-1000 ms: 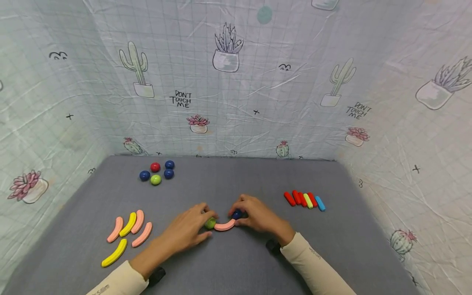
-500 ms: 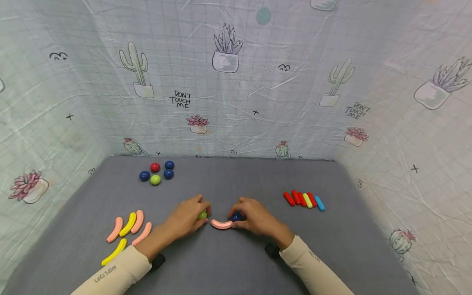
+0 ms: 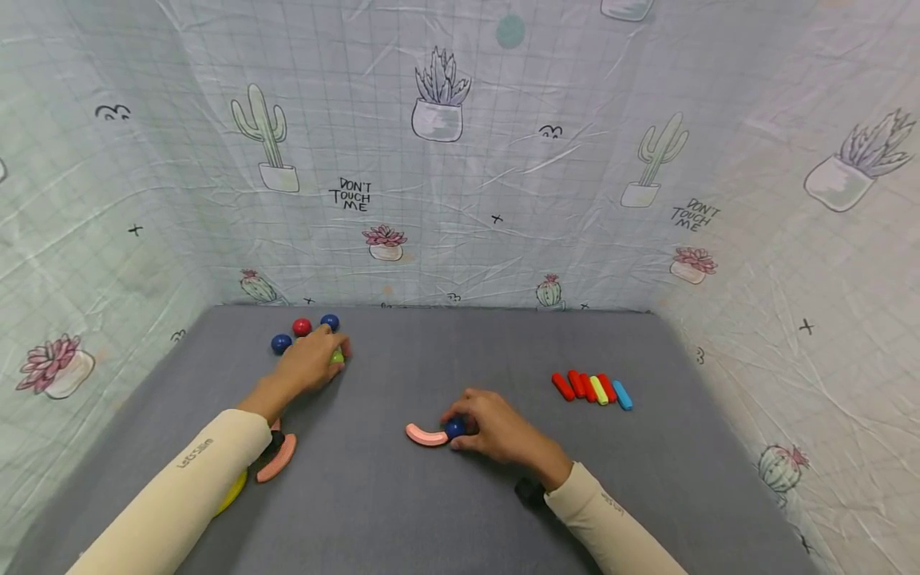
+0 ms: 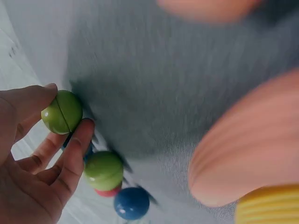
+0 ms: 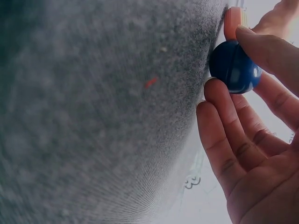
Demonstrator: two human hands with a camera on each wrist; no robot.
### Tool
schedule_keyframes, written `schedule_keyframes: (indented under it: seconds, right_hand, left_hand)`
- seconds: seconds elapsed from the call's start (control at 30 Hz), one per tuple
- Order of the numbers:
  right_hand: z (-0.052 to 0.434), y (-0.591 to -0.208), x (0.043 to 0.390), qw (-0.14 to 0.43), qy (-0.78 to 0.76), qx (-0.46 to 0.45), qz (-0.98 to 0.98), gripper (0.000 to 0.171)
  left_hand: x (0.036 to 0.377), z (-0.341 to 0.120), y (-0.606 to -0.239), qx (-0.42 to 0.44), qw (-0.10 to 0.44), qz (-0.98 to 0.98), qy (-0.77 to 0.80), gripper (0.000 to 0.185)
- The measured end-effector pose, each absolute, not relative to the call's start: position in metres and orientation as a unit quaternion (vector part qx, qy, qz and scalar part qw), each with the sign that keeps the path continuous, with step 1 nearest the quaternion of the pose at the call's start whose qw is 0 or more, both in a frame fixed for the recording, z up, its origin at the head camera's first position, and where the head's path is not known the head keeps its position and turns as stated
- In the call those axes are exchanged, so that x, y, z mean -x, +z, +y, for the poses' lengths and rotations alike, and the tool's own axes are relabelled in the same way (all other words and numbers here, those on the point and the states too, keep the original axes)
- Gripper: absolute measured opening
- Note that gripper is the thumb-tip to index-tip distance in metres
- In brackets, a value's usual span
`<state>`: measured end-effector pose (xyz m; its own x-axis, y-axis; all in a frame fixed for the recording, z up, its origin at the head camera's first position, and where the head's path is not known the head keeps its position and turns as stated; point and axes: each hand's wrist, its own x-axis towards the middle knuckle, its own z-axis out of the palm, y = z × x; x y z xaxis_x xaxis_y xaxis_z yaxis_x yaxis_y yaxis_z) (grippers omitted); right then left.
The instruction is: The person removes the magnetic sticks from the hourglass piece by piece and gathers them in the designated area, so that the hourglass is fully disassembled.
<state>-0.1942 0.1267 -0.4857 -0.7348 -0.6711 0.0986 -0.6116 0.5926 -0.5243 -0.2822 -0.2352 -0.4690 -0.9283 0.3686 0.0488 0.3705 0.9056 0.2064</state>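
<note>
My left hand (image 3: pixel 307 361) pinches a green ball (image 4: pixel 62 112) between thumb and fingers at the back left. Beyond it in the left wrist view sit a second green ball (image 4: pixel 103 170), a red ball (image 4: pixel 107 192) and a blue ball (image 4: pixel 131 204). Near the middle of the table, my right hand (image 3: pixel 496 427) grips another blue ball (image 3: pixel 454 428) with thumb and fingertips. A curved pink stick (image 3: pixel 426 436) lies with one end against that ball. In the right wrist view the pink stick's end (image 5: pixel 233 22) shows just past the ball.
Several short straight sticks, red, yellow and blue (image 3: pixel 622 395), lie in a row at the right. Pink (image 3: pixel 277 459) and yellow (image 3: pixel 231 493) curved sticks lie at the left, partly hidden under my left forearm. Printed cloth (image 3: pixel 446 192) hangs around the grey table (image 3: pixel 446 511).
My left hand has carried the green ball away from the pink stick to the loose balls at the back left. My right hand, blue ball and pink stick have shifted slightly left.
</note>
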Motion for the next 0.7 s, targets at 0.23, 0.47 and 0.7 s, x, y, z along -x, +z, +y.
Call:
schedule_keyframes:
  seconds: [0.23,0.47,0.7]
  right_hand:
    - [0.128,-0.488,0.194,0.065,-0.295,0.356,0.884,0.034]
    - [0.131,-0.489,0.195,0.08,-0.334,0.343,0.874,0.033]
    - [0.13,-0.489,0.198,0.08,-0.338,0.345,0.872,0.03]
  left_hand:
    - [0.291,-0.239,-0.467,0.183,0.048,-0.978,-0.09,0.023]
    - [0.248,-0.197,-0.462,0.276,0.078,-0.952,-0.108,0.032]
    - [0.192,-0.138,-0.476,0.372,0.043,-0.919,-0.125,0.032]
